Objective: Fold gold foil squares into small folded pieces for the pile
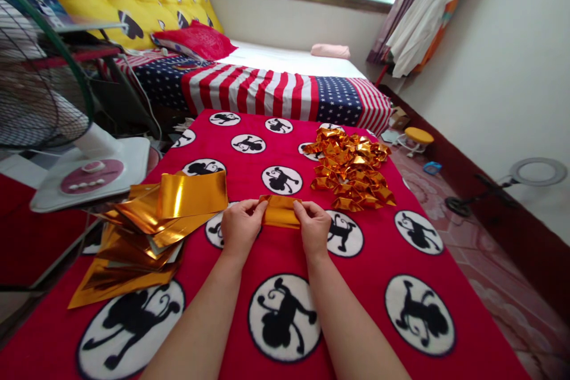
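A partly folded sheet of gold foil paper (281, 218) lies between my two hands at the middle of the red cloth. My left hand (241, 227) pinches its left end between thumb and fingers. At the right end, my right hand (314, 227) grips it the same way. The far edge of the sheet is turned over into a narrow band. To the left is a loose stack of flat gold foil sheets (191, 195), fanned out unevenly. Beyond my right hand sits a heap of folded gold foil pieces (356, 167).
The red cloth (365, 309) with monkey prints covers the table. A fan (91, 175) stands close at the left edge. Behind the table is a bed with a flag-patterned cover (267, 92). On the right floor are a yellow stool (418, 135) and a ring light (538, 171).
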`<state>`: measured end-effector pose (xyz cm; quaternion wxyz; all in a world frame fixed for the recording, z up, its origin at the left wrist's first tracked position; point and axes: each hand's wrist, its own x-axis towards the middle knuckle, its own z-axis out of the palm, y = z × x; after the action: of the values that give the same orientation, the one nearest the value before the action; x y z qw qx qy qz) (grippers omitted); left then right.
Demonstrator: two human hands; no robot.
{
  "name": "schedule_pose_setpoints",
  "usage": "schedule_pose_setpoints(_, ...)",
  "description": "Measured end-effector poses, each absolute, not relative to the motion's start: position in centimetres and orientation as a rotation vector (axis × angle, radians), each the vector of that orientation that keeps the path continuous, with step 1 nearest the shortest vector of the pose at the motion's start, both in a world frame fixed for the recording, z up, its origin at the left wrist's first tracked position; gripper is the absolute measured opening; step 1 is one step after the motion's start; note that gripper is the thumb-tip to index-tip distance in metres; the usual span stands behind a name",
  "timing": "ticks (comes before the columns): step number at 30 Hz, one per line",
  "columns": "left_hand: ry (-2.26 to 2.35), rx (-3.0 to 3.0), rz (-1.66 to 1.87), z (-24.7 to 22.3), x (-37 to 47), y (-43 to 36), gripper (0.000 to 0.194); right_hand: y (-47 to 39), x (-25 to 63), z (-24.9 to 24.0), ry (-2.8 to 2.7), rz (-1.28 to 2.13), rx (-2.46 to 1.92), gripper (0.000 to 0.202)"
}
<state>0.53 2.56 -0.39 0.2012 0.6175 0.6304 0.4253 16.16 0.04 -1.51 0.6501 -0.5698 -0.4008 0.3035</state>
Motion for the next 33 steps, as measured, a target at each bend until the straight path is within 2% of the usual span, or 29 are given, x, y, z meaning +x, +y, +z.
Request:
schedule_pose_setpoints(4,1.811,1.843,1.118,-0.34,0.31,2.57,0.029,0.06,16.24,-1.66,-0.955,0.631,-1.369,0.031)
schedule_pose_setpoints(9,1.81,1.649,1.062,-0.4,0.26,2.57,0.028,-0.06,16.22,-1.28,-0.996,0.6,-1.411,0.029)
schedule_pose_setpoints(23,1.648,1.43,1.213,-0.95,0.26,2.94,0.029,0.01,16.17,-1.74,-1.024,0.59,-1.436,0.027)
schedule_pose_setpoints(33,1.714,1.491,1.12,-0.92,0.21,2.91,0.028,-0.07,16.1,-1.69,-1.076,0.548,-1.482,0.029)
